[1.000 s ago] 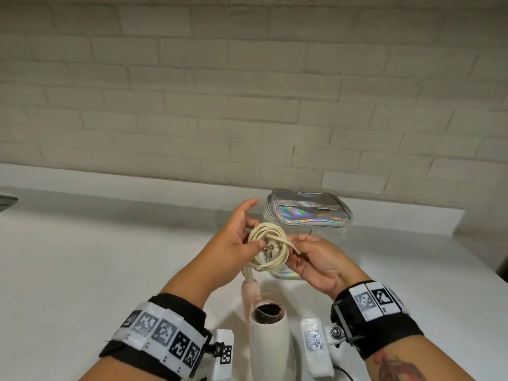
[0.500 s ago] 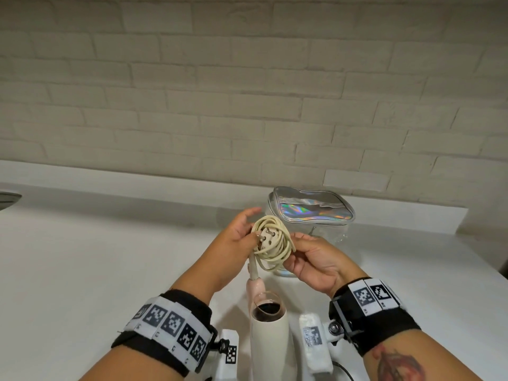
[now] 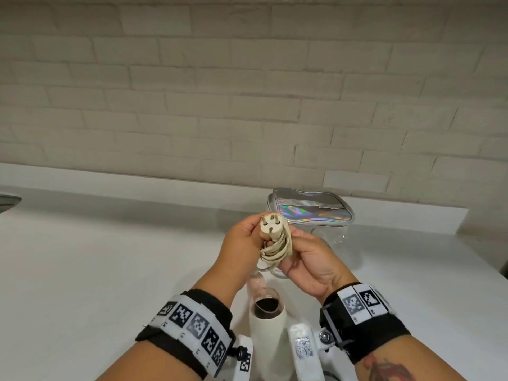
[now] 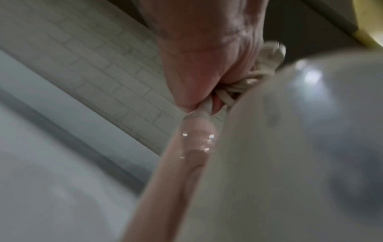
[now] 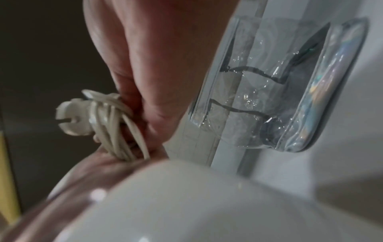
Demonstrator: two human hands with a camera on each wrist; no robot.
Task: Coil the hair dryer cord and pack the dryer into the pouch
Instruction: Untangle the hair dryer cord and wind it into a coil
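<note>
Now your pouch point(image 3: 310, 213) sits just beyond your right hand point(image 3: 308, 259), zipped by the look of it, while the dryer point(image 3: 268, 323) hangs below your wrists. Since a moment ago the round coil point(image 3: 276, 247) has been squeezed into a flat bundle, both hands curled round it, your left hand point(image 3: 243, 243) turning the plug point(image 3: 79, 225) prongs-up. Coiling looks finished; opening the pouch probably comes next.

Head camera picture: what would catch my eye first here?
Probably the cream plug, prongs up, atop a coiled cord gripped between the left hand and right hand. Behind them stands a shiny holographic pouch on the white counter; the dryer stands below.
</note>
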